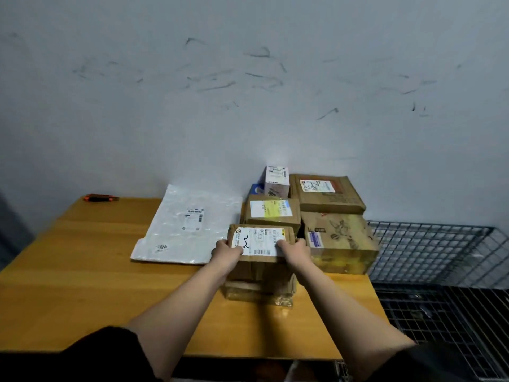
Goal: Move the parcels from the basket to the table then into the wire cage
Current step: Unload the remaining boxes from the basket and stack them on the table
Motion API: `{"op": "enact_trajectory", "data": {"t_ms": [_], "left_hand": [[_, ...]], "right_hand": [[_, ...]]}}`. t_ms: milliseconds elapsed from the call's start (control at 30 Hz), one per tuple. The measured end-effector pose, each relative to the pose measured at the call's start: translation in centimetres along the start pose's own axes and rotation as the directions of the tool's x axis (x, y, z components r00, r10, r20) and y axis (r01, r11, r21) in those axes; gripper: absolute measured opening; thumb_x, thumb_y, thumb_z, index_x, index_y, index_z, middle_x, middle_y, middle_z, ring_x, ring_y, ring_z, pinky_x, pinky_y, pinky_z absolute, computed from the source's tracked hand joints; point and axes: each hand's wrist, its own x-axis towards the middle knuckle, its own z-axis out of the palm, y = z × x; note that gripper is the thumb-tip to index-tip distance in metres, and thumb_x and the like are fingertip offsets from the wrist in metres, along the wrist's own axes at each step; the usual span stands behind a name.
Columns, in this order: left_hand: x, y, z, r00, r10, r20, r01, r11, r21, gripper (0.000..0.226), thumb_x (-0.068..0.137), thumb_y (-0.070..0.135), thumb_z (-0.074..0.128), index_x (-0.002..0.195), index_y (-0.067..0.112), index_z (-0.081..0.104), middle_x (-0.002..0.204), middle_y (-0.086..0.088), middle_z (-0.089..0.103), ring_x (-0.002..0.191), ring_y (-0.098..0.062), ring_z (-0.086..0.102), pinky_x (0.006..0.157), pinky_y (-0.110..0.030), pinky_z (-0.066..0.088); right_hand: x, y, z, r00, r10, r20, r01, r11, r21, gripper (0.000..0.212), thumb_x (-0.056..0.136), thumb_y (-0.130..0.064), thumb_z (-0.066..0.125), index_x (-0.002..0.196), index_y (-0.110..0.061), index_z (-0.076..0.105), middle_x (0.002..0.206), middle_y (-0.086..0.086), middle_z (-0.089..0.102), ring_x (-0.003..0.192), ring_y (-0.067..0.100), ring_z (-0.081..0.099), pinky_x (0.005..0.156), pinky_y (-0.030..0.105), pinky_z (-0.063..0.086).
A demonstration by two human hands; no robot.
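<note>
Both hands are clamped on the labelled cardboard parcel (260,244), left hand (227,250) on its near-left edge, right hand (294,250) on its near-right, as it sits atop a flatter box (260,290) on the table (82,271). Trouble could come from that lower box dragging along or tipping off. Just beyond the fingers, more parcels crowd in; a snag could topple them. The wire cage (440,260) waits off the right hand, rim near.

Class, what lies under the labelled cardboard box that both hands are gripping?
The labelled cardboard box sits on a flatter taped cardboard parcel, itself on the wooden table. Only that parcel's front edge shows; its top is covered.
</note>
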Motion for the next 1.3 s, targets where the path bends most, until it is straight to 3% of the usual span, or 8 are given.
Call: {"op": "enact_trajectory", "data": {"t_ms": [200,533,633,933,1033,1133,1233,1300], "left_hand": [[3.9,0.6,2.7,0.999,-0.028,0.033,0.025,0.997,0.077,0.041,0.088,0.012,0.054,0.129,0.006,0.053,0.126,-0.011,0.061,0.111,-0.026,0.060,0.097,-0.037,0.049],[5.4,0.6,3.5,0.995,-0.085,0.051,0.078,0.988,0.131,0.050,0.096,0.018,0.051,0.142,0.009,0.034,0.137,-0.010,0.053,0.117,-0.025,0.056,0.093,-0.031,0.049],[5.3,0.4,3.3,0.993,-0.096,0.064,0.086,0.986,0.142,0.051,0.096,0.020,0.051,0.143,0.009,0.033,0.139,-0.010,0.051,0.120,-0.025,0.054,0.100,-0.036,0.047],[4.6,0.3,2.6,0.994,-0.095,0.051,0.091,0.993,0.078,0.061,0.096,0.030,0.051,0.148,0.012,0.024,0.146,-0.011,0.041,0.127,-0.028,0.046,0.096,-0.032,0.041],[3.6,-0.2,0.8,0.998,-0.062,0.014,0.061,0.996,0.064,0.060,0.095,0.028,0.053,0.146,0.011,0.028,0.146,-0.011,0.041,0.129,-0.029,0.044,0.100,-0.032,0.037],[2.4,-0.8,-2.3,0.995,0.007,-0.104,-0.006,1.000,0.008,0.045,0.094,0.022,0.053,0.137,0.010,0.044,0.128,-0.011,0.055,0.116,-0.028,0.055,0.091,-0.031,0.042],[0.0,-1.8,-6.6,0.969,0.083,-0.232,-0.119,0.982,-0.146,0.024,0.096,0.014,0.045,0.115,0.005,0.058,0.092,-0.009,0.065,0.078,-0.022,0.064,0.064,-0.026,0.044],[-2.2,-3.4,-10.4,0.940,0.119,-0.319,-0.183,0.967,-0.178,0.022,0.098,0.012,0.042,0.105,0.005,0.062,0.079,-0.006,0.065,0.066,-0.016,0.061,0.059,-0.022,0.042]], "right_hand": [[4.2,0.8,-0.7,0.998,0.048,0.040,-0.044,0.994,-0.098,0.072,0.090,-0.046,0.055,0.145,-0.007,0.030,0.145,0.017,0.035,0.129,0.038,0.041,0.106,0.050,0.039],[6.4,1.7,0.1,0.994,0.081,0.076,-0.067,0.982,-0.175,0.076,0.092,-0.049,0.052,0.151,-0.010,0.023,0.150,0.017,0.030,0.135,0.038,0.034,0.110,0.049,0.036],[6.4,1.9,0.2,0.993,0.081,0.086,-0.064,0.981,-0.180,0.076,0.093,-0.052,0.050,0.151,-0.011,0.023,0.150,0.017,0.030,0.136,0.038,0.033,0.110,0.050,0.035],[5.3,2.0,-0.7,0.989,0.085,0.118,-0.073,0.992,-0.106,0.075,0.093,-0.052,0.050,0.148,-0.006,0.025,0.148,0.018,0.035,0.131,0.038,0.041,0.106,0.049,0.040],[3.6,1.3,-1.6,0.992,-0.081,-0.095,0.056,0.967,-0.247,0.065,0.096,-0.047,0.049,0.145,-0.008,0.032,0.148,0.015,0.038,0.134,0.034,0.038,0.108,0.047,0.037],[0.5,-1.1,-1.3,0.883,-0.385,-0.270,0.309,0.907,-0.286,0.040,0.097,-0.032,0.049,0.133,-0.014,0.049,0.135,0.006,0.050,0.126,0.024,0.045,0.105,0.041,0.039],[-3.2,-3.5,1.5,0.792,-0.570,-0.217,0.536,0.820,-0.199,0.024,0.095,-0.021,0.051,0.116,-0.017,0.062,0.116,0.002,0.062,0.108,0.017,0.056,0.091,0.035,0.048],[-6.6,-4.3,4.8,0.788,-0.603,-0.123,0.591,0.797,-0.123,0.021,0.094,-0.017,0.049,0.107,-0.017,0.066,0.108,0.000,0.066,0.097,0.017,0.059,0.078,0.031,0.046]]}}
